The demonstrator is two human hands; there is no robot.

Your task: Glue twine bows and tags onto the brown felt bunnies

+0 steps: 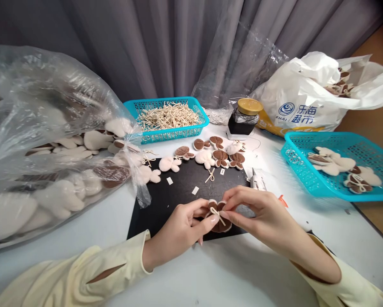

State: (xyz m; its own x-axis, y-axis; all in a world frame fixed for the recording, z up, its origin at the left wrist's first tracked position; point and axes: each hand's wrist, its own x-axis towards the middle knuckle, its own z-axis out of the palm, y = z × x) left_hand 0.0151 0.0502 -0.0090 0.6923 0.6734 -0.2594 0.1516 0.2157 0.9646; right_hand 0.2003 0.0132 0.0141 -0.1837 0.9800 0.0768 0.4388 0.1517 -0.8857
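Felt piece (219, 217) seemingly half-hidden by fingers (210, 221)

Two hands, left hand (181, 228) and right hand (258, 213), on one brown felt piece (219, 217). Two blue baskets: one (167, 117) behind the black mat (178, 194), one (335, 168) to its right. One jar (245, 117) behind the mat. Two bags: clear bag (50, 149) left of the mat, white bag (312, 98) right of the jar. About eleven felt pieces (210, 155) along the mat's far edge. Three white paper scraps (195, 190) on the mat.
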